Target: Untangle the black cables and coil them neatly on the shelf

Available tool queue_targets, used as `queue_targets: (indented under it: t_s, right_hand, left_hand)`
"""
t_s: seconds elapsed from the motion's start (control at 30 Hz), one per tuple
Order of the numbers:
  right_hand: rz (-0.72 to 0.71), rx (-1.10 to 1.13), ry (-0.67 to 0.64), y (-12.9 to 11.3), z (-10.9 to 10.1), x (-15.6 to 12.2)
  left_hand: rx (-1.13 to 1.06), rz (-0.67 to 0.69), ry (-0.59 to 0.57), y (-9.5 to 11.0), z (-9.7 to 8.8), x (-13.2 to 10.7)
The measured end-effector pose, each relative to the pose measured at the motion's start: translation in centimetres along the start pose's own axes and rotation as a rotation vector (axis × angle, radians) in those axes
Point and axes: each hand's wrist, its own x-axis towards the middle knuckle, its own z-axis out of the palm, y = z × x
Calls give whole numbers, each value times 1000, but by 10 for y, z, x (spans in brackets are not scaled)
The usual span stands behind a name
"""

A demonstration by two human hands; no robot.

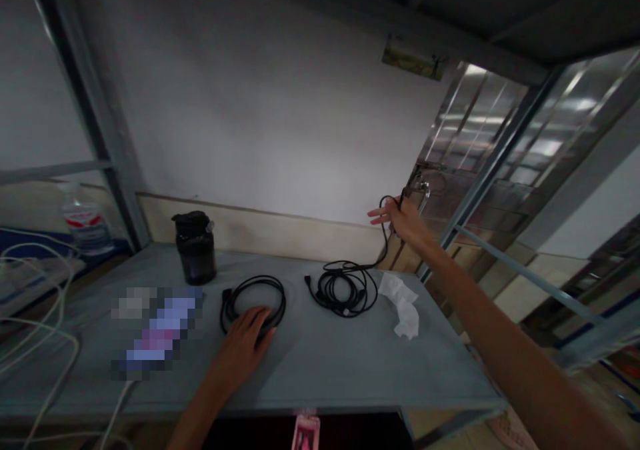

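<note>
My left hand [246, 339] lies flat, fingers spread, on the near edge of a coiled black cable [253, 300] on the grey table [320, 363]. My right hand [401, 221] is stretched out far to the right, above the table's far corner, with its fingers pinched on the end of a second black cable. That cable runs down from the hand to a loose black bundle [344, 287] lying on the table.
A dark lidded jar [195, 248] stands at the back of the table. A crumpled white tissue [403, 301] lies right of the bundle. A blurred flat object [157, 330] lies left. White cords [35, 330] and a water bottle [84, 220] are at far left. Metal frame posts [493, 163] stand behind.
</note>
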Motion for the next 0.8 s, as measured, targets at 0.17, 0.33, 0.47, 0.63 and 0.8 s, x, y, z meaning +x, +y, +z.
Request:
queue_targets:
  t_s: [0.17,0.33,0.47,0.63,0.8]
  right_hand:
    - [-222,133,182,-54,-29,25]
    - [-361,199,378,-125,-60,48]
    - [-494,182,493,-167,-77,61]
    - [-567,182,556,-186,-82,62]
    - [-519,172,476,-184,-77,50]
  left_hand:
    - [-22,-12,-5,0,0,0]
    - [-27,-20,6,-1,3,-1]
    - [-21,-21,30,-3,3,0]
    - [-75,14,65,7,-3,7]
    - [-466,-182,55,65,1,11]
